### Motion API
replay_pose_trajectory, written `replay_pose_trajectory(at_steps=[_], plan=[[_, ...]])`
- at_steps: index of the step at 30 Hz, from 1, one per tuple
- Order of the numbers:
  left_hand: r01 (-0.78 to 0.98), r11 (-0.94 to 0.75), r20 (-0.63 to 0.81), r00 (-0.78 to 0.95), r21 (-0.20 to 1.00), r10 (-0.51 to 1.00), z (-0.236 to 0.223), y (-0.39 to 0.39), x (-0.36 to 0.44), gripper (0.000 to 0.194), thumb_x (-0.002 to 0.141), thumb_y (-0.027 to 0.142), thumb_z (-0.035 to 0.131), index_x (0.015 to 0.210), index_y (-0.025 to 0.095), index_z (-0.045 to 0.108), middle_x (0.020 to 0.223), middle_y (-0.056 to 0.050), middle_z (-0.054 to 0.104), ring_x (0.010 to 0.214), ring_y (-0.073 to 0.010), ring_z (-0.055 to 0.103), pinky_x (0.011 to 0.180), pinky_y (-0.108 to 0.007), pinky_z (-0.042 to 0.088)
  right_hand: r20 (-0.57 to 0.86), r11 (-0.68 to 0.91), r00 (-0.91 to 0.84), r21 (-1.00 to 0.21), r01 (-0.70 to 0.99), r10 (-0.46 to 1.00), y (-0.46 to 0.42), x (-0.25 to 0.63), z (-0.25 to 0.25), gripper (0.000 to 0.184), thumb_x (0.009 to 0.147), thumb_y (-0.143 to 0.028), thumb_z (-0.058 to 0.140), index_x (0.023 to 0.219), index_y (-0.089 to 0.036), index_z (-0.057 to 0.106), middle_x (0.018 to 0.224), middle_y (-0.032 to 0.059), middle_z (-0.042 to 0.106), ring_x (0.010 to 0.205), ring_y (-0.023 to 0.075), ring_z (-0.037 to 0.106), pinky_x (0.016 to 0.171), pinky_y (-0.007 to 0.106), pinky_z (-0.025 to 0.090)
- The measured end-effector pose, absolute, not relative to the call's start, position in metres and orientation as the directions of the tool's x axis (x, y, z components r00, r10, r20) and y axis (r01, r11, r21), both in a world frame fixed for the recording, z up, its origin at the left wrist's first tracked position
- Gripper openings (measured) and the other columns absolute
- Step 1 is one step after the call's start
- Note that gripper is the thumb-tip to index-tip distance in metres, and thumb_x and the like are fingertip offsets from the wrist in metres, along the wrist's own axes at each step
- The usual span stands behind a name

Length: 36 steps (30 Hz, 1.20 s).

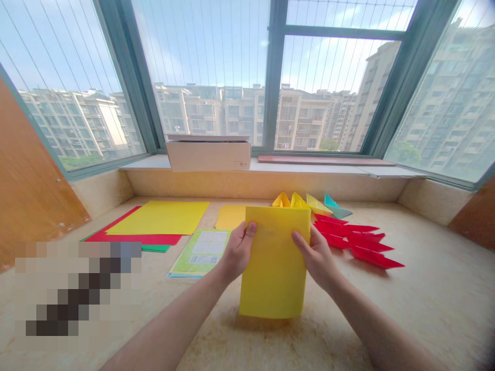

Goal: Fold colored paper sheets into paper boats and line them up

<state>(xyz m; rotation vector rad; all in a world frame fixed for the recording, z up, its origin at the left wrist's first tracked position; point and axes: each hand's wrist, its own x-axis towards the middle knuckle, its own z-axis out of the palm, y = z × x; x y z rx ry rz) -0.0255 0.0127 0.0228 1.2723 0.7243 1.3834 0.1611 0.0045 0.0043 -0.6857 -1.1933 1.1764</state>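
A yellow sheet of paper stands upright between my hands, its lower edge close to the stone surface; whether it touches I cannot tell. My left hand pinches its left edge near the top, thumb on the near face. On the opposite edge my right hand grips it the same way, fingers hidden behind. Just beyond the right hand lie several red folded paper boats. Behind the sheet's top edge are yellow paper boats and a teal paper boat.
To the left, a stack has yellow paper over red paper and green paper. A green printed packet and orange-yellow paper lie nearby. A white box stands on the window ledge. Pixelation hides the lower left.
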Motion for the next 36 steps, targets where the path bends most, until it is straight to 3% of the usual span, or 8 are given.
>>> replay_pose_trajectory(at_steps=[6,12,17,26,32,36], plan=[[-0.188,-0.297,0.321,0.111,0.936,0.941,0.021,0.014,-0.026,0.044,0.09,0.055,0.056,0.101,0.013,0.066,0.085,-0.008,0.072,0.072,-0.0202,0.066,0.061,-0.028,0.051,0.33,0.286,-0.08,-0.897,-0.338,0.94,0.003,0.162,0.006,0.036,0.086,-0.043,0.069,0.116,-0.024,0.063,0.113,0.0077,0.073,0.098,0.0291,0.071,0.076,0.037,0.06],[-0.005,-0.371,0.369,0.105,0.929,0.923,0.021,0.015,-0.028,0.043,0.092,0.055,0.051,0.09,0.014,0.064,0.077,-0.004,0.066,0.066,-0.0159,0.057,0.061,-0.026,0.046,0.385,0.357,-0.024,-0.875,-0.326,0.922,0.008,0.172,0.009,0.037,0.094,-0.053,0.053,0.104,-0.021,0.069,0.106,0.0086,0.074,0.099,0.0293,0.07,0.074,0.036,0.059],[0.094,-0.426,0.414,0.124,0.9,0.902,0.023,0.014,-0.028,0.041,0.095,0.052,0.046,0.081,0.016,0.059,0.071,-0.001,0.058,0.066,-0.0144,0.051,0.061,-0.025,0.041,0.384,0.378,0.039,-0.879,-0.29,0.922,0.01,0.177,0.014,0.028,0.091,-0.047,0.061,0.101,-0.023,0.071,0.103,0.0065,0.075,0.097,0.0283,0.069,0.071,0.034,0.058],[0.148,-0.429,0.42,0.085,0.891,0.903,0.024,0.014,-0.028,0.045,0.092,0.056,0.049,0.07,0.017,0.052,0.059,0.003,0.046,0.056,-0.0121,0.039,0.054,-0.024,0.033,0.38,0.39,0.092,-0.874,-0.29,0.92,0.014,0.181,0.012,0.033,0.09,-0.051,0.059,0.094,-0.022,0.074,0.094,0.0064,0.076,0.087,0.027,0.071,0.064,0.032,0.056],[0.04,-0.383,0.37,0.185,0.923,0.911,0.026,0.011,-0.026,0.04,0.093,0.053,0.049,0.084,0.016,0.061,0.071,-0.002,0.058,0.064,-0.0159,0.05,0.06,-0.026,0.04,0.428,0.456,0.162,-0.86,-0.229,0.889,0.014,0.185,0.013,0.026,0.089,-0.044,0.064,0.096,-0.022,0.075,0.089,0.0053,0.076,0.086,0.0257,0.07,0.064,0.032,0.056],[0.053,-0.407,0.392,0.179,0.912,0.902,0.027,0.009,-0.023,0.036,0.094,0.049,0.049,0.083,0.016,0.059,0.071,0.0,0.057,0.066,-0.015,0.049,0.062,-0.026,0.039,0.414,0.451,0.185,-0.854,-0.261,0.891,0.016,0.186,0.014,0.025,0.089,-0.045,0.064,0.095,-0.023,0.075,0.089,0.0046,0.076,0.086,0.0253,0.071,0.066,0.032,0.056]])
